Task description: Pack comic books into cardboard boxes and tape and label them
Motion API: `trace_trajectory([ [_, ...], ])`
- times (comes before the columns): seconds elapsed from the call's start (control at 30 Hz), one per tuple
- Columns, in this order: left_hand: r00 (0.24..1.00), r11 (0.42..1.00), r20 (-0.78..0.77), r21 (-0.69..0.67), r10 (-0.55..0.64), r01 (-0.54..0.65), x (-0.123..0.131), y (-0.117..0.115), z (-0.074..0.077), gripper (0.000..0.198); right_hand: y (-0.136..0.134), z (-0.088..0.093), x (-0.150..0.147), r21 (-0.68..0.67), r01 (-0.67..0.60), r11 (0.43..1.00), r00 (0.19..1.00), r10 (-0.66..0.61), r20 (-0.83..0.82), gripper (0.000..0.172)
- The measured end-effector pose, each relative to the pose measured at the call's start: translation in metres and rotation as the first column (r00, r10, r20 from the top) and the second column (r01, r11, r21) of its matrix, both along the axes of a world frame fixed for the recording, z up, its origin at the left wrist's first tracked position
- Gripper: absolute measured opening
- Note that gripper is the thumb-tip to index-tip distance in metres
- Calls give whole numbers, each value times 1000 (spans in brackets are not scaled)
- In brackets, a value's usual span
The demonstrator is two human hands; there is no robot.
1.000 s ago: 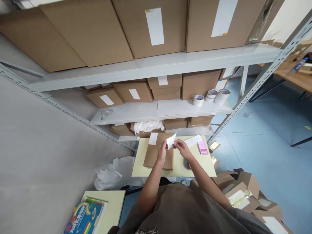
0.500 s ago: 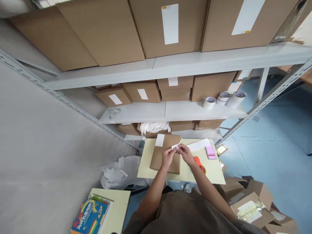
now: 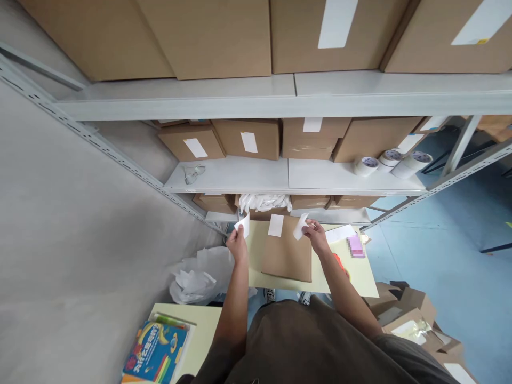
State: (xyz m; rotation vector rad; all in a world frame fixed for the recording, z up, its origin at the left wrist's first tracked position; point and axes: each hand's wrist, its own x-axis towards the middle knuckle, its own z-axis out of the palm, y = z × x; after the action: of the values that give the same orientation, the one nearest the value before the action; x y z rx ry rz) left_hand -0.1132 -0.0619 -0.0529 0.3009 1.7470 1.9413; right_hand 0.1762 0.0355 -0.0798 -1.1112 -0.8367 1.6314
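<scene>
A flat brown cardboard box (image 3: 288,256) lies on the pale yellow table (image 3: 256,266), with a white label (image 3: 276,225) near its upper left corner. To the left of the box, my left hand (image 3: 237,242) pinches a small white slip (image 3: 243,225). Above the box's upper right part, a curled white piece (image 3: 300,227) is held between the fingers of my right hand (image 3: 315,234). An orange tape dispenser (image 3: 340,262) is partly hidden behind my right forearm.
Metal shelving (image 3: 256,106) with cardboard boxes rises ahead; tape rolls (image 3: 366,166) sit on its middle shelf. A pink item (image 3: 356,246) lies at the table's right. Books (image 3: 156,352) lie lower left, and cartons (image 3: 412,320) are piled lower right.
My hands were together over the box and have moved apart, each now with a white piece. The camera view has shifted, so the box and shelves appear elsewhere in the picture.
</scene>
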Motion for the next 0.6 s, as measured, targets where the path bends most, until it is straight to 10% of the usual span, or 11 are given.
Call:
trace_trajectory([
  [0.37,971,976,115,-32,-209,214,-32,-51,-28,52,99,-36,-191,-175,-54,983,996,64,54,42],
  [0.6,960,957,72,-82,-272,277,-58,-55,-33,49,90,-39,-198,-91,60,994,985,-44,165,42],
])
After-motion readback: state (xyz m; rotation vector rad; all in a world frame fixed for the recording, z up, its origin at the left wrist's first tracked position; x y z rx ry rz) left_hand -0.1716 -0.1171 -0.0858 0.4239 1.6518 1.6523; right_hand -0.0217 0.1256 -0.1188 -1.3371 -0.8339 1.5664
